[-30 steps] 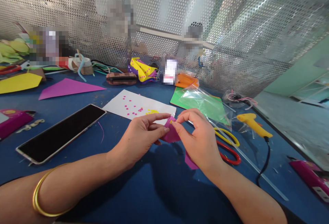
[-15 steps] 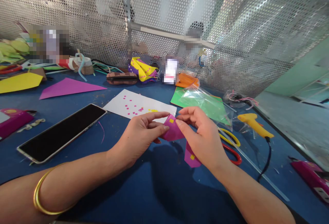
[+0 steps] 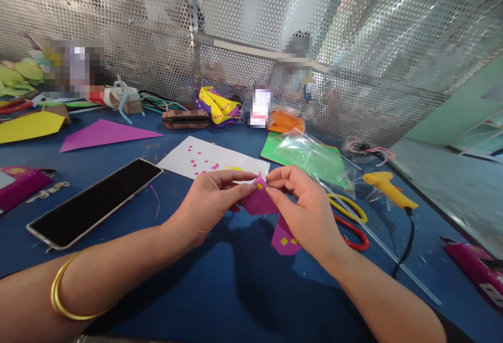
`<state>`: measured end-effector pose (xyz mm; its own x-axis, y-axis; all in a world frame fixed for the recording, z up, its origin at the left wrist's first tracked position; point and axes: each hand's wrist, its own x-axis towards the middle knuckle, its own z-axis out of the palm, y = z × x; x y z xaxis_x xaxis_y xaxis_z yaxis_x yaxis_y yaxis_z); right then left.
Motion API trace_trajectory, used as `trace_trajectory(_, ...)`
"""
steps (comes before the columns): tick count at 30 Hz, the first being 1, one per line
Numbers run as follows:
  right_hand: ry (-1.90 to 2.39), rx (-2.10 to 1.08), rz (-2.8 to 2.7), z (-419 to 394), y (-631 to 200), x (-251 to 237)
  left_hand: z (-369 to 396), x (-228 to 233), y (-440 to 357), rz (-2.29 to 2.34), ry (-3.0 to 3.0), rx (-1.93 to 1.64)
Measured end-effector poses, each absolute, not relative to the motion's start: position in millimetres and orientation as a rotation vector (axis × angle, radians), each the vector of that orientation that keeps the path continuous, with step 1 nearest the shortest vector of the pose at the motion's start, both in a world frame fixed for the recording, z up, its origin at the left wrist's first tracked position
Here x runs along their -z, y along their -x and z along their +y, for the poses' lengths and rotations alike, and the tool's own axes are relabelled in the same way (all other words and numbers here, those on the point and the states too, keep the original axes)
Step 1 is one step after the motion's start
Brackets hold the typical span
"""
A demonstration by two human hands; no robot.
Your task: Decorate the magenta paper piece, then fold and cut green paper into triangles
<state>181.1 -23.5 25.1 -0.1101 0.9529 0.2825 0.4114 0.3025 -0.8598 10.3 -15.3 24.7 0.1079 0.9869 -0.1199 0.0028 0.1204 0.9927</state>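
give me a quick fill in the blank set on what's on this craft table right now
1. Both hands pinch a folded ____ paper piece dotted with small yellow squares.
2. The left hand belongs to an arm wearing a ____ bangle.
3. The glue gun near the right edge is ____.
4. The dark phone lies on the ____ table.

Missing words: purple; gold; yellow; blue
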Motion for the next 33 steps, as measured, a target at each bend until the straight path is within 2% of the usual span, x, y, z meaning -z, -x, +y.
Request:
trace_trajectory(6, 1.241, -0.758, -1.685, -22.8, -181.9, -24.2, -14.1, -24.7, -9.4, 1.206, -1.188, -1.03)
trace_trajectory(14, 1.228, -0.796, -1.678, -23.5, -181.8, -24.1, -8.2, -24.0, -1.5, 1.333, -1.596, -1.058)
trace_trajectory(28, 1.207, -0.812, -1.683, -24.7, -182.8, -23.6, -9.6, -28.3, -3.8, 1.347, -1.629, -1.031)
trace_trajectory(33, 1.171, -0.83, -1.725, -22.1, -185.2, -25.7, -2.4, -34.1, 0.2, 1.146, -1.678, -0.882)
